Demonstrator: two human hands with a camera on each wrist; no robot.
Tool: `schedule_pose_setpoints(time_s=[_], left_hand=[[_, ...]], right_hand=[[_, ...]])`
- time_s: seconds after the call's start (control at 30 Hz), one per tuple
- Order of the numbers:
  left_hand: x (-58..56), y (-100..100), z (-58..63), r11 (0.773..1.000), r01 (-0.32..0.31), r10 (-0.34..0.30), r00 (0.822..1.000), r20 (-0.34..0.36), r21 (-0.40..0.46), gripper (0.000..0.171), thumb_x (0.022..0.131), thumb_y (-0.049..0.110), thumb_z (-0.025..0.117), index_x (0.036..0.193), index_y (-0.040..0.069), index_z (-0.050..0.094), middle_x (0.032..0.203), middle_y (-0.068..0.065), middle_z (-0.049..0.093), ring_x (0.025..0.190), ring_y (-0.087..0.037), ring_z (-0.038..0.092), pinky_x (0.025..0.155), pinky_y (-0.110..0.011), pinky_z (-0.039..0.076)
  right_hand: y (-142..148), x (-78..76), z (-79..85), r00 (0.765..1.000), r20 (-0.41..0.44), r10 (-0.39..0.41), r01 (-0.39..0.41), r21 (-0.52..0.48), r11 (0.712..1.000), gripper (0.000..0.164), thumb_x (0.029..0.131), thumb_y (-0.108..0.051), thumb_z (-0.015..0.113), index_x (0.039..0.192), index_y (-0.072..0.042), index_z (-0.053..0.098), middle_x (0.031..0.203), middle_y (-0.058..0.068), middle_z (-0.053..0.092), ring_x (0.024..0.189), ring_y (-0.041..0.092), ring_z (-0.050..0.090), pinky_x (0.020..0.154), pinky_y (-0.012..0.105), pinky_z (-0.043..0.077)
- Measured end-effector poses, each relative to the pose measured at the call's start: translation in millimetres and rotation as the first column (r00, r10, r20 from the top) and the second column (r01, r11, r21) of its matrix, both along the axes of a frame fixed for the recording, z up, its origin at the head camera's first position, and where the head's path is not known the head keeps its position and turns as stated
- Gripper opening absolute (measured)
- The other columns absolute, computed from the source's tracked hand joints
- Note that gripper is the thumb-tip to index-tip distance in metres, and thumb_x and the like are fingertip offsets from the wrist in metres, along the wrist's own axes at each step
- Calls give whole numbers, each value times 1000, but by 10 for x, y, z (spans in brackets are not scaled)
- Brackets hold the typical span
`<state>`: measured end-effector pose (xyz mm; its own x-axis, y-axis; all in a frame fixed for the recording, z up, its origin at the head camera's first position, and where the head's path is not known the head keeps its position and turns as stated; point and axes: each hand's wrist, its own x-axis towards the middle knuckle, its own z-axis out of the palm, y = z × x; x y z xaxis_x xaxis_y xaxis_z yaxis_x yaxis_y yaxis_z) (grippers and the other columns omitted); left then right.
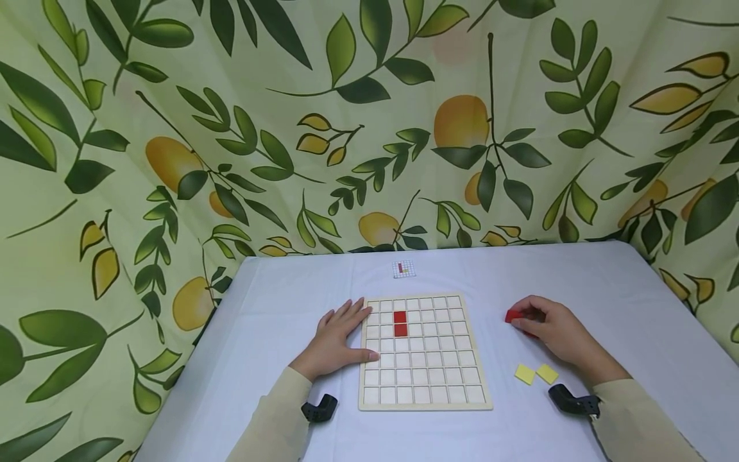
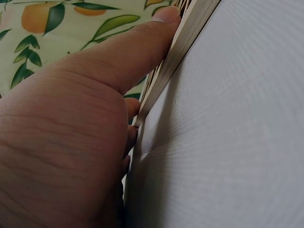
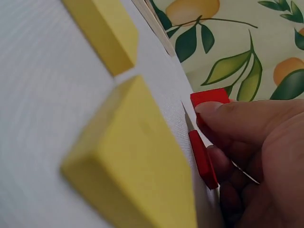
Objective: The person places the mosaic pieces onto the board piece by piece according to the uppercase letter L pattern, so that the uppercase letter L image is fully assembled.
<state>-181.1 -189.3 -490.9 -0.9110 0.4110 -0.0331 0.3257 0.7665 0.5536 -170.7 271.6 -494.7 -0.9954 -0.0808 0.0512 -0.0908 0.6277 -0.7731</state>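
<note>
A pale wooden grid board lies on the table, with two red square tiles in one column near its top left. My left hand rests on the board's left edge, fingers spread, thumb lower down on the rim. To the right of the board, my right hand pinches a red tile between thumb and fingers. Another red tile lies on the cloth under that hand, mostly hidden in the head view. Two yellow tiles lie side by side nearer me, below the right hand.
A small card printed with a grid and coloured marks lies behind the board. White cloth covers the table. A leaf-and-fruit patterned curtain hangs behind and at the sides. Each wrist wears a black camera.
</note>
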Motion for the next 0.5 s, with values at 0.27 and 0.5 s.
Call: schedule_pose_setpoints(time_s=[0.27,0.5], left_hand=[[-4,7,1,1000,-4,4,1000,0,-3,105,84,72,82,169,24,45,178,6,24,165,-20,9,129,-56,1],[-15,-1,-6,1000,1,-1,1000,-1,-4,106,83,73,83,169,23,44,178,6,24,165,-20,9,128,-55,1]], right_hand=[[-50,17,105,1000,-14,-20,18,-77,997,21,104,-9,75,124,-6,71,111,12,71,94,31,59,68,28,57],[-118,59,265,1000,-28,-6,2,-132,991,23,104,-11,76,126,-5,71,119,15,72,98,30,65,74,28,60]])
